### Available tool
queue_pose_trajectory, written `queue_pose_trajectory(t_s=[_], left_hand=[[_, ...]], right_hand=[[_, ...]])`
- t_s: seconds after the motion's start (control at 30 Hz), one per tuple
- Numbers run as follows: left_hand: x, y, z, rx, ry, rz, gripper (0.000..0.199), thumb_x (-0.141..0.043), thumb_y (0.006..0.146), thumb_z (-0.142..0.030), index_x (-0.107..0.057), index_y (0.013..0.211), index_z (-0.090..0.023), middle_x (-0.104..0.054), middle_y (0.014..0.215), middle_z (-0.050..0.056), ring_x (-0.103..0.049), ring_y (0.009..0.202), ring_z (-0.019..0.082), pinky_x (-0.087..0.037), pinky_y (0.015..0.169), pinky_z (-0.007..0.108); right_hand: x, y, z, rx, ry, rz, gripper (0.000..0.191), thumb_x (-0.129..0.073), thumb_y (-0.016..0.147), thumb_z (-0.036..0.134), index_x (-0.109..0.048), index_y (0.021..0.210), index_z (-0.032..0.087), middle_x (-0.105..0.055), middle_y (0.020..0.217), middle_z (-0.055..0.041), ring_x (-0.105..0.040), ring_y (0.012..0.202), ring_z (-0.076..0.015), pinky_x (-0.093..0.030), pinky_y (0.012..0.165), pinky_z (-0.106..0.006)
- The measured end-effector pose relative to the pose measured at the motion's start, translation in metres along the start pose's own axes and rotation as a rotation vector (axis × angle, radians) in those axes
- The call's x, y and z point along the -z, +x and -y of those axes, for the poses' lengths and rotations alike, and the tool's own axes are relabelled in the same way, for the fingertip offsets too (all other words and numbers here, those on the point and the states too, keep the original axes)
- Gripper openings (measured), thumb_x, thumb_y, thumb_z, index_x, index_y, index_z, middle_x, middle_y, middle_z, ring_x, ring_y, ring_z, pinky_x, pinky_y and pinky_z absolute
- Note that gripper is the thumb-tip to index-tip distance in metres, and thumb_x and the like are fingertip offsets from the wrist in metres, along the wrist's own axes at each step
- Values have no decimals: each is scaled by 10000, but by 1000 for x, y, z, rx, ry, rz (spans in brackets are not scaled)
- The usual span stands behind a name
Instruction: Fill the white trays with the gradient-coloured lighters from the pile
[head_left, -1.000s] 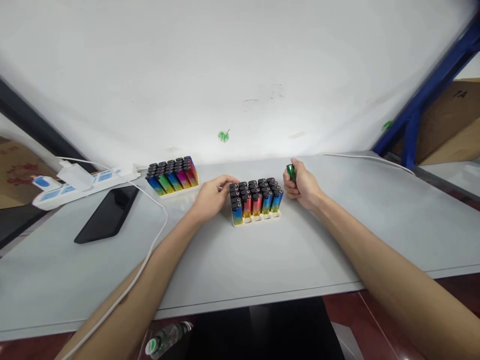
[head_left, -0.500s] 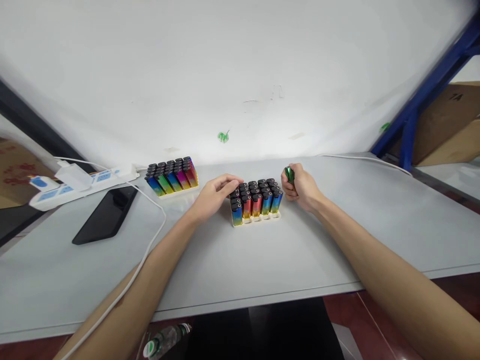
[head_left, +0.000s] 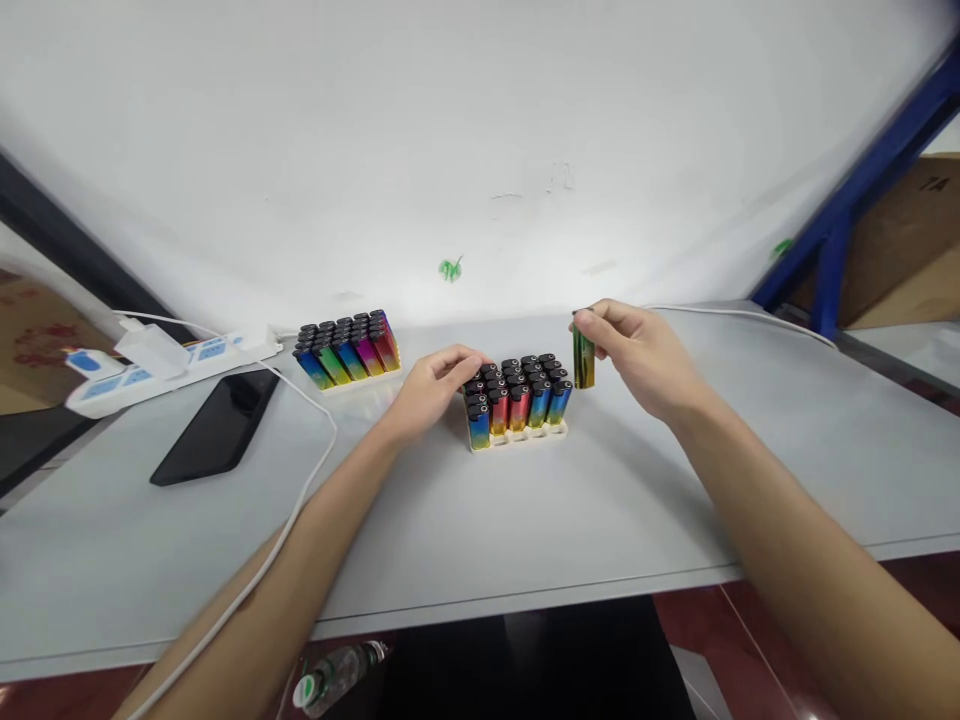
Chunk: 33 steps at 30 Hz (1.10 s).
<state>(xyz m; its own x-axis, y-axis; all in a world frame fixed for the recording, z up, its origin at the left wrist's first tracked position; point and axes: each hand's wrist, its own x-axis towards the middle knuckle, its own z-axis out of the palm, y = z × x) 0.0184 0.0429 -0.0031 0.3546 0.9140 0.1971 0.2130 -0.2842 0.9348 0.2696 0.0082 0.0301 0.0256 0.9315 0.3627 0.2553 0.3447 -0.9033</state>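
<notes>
Item: green lighter (head_left: pixel 583 361). Your right hand (head_left: pixel 643 357) pinched it by the top between thumb and fingertips, upright, hanging just beside the right rear corner of the near tray of lighters (head_left: pixel 517 400), clear of the table (head_left: pixel 525 510); a top grip of that kind left the body free below.

Item: near tray. Your left hand (head_left: pixel 430 392) rested against its left rear corner, fingers curled on the black caps, closed on nothing, seemingly to steady it.

Item: second tray of lighters (head_left: pixel 346 350), well apart to the left, near the wall.

Item: phone (head_left: pixel 216 428), power strip (head_left: pixel 161 366) and white cable (head_left: pixel 304 490), all left.

Open room: bare table right of and in front of the near tray; front edge well apart.
</notes>
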Motion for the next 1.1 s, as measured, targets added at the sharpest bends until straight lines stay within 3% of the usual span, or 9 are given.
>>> queue_pose_trajectory(t_s=[0.13, 0.27, 0.43, 0.57, 0.7, 0.83, 1.1], left_hand=[[-3, 0, 0, 4, 14, -21, 293, -576, 898, -475, -677, 876, -200, -646, 875, 3, -553, 816, 149, -441, 787, 258], [-6, 0, -2, 3, 19, -26, 291, -562, 900, -475, -649, 857, -200, -635, 859, -3, -553, 807, 150, -442, 760, 253], [-6, 0, -6, 22, 50, -14, 308, -545, 892, -493, -631, 854, -199, -624, 834, -4, -555, 801, 161, -455, 752, 264], [-5, 0, -6, 39, 71, 24, 340, -513, 899, -514, -638, 867, -200, -628, 835, 0, -554, 813, 171, -451, 748, 274], [-5, 0, -7, 63, 74, 41, 352, -494, 910, -508, -660, 885, -198, -648, 875, 3, -566, 853, 180, -450, 787, 281], [-7, -1, -7, 66, 83, 34, 366, -455, 926, -488, -666, 887, -191, -657, 899, 9, -565, 876, 188, -446, 796, 288], [-8, -2, -6, 54, 34, 47, 483, -451, 910, -609, -663, 939, -176, -676, 931, 29, -579, 895, 205, -447, 825, 307]], right_hand=[[-2, -3, 4, 17, 65, 41, 299, -688, 837, 497, -632, 796, 206, -514, 642, 28, -451, 550, -91, -386, 526, -248], [-15, -12, 10, 87, 39, 86, 286, -712, 812, 489, -655, 886, 219, -593, 731, 2, -551, 631, -127, -467, 595, -280], [-36, -29, 13, 397, -287, 53, 237, -765, 779, 447, -675, 870, 247, -666, 852, -42, -614, 832, -214, -527, 759, -377], [-48, -35, 3, 576, -487, 117, 181, -766, 796, 408, -690, 873, 263, -656, 779, -46, -584, 865, -232, -509, 766, -396], [-51, -34, -3, 624, -541, 150, 172, -745, 817, 408, -687, 882, 260, -655, 730, -39, -551, 887, -244, -481, 757, -393], [-51, -32, -5, 677, -539, 101, 214, -758, 793, 441, -695, 881, 255, -662, 828, -51, -517, 878, -237, -471, 772, -396], [-58, -34, -8, 663, -509, 52, 201, -769, 779, 440, -723, 861, 262, -613, 917, -68, -510, 897, -235, -478, 803, -413]])
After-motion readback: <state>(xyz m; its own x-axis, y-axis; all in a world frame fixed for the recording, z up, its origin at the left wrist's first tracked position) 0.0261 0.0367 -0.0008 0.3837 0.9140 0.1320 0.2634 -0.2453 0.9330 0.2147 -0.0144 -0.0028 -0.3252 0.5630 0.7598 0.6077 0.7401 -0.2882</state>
